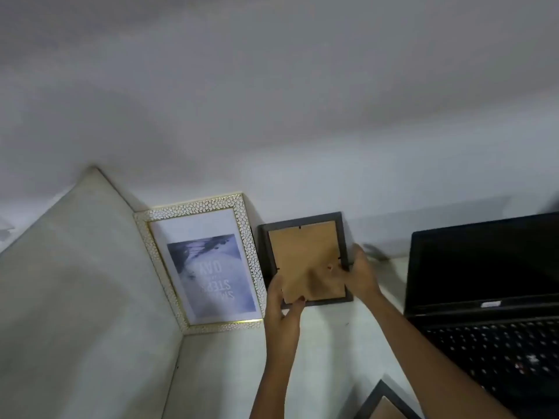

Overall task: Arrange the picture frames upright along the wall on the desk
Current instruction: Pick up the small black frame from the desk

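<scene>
wall-side, both hands [320, 285] clasp dark frame [305, 255].

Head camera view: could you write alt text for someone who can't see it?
Two hands, left hand and right hand, hold a dark frame back-side out against the wall, between a white frame and a laptop.

Pale desk [326, 343], white frame [248, 258], dark frame [344, 237], laptop [484, 300]
</scene>
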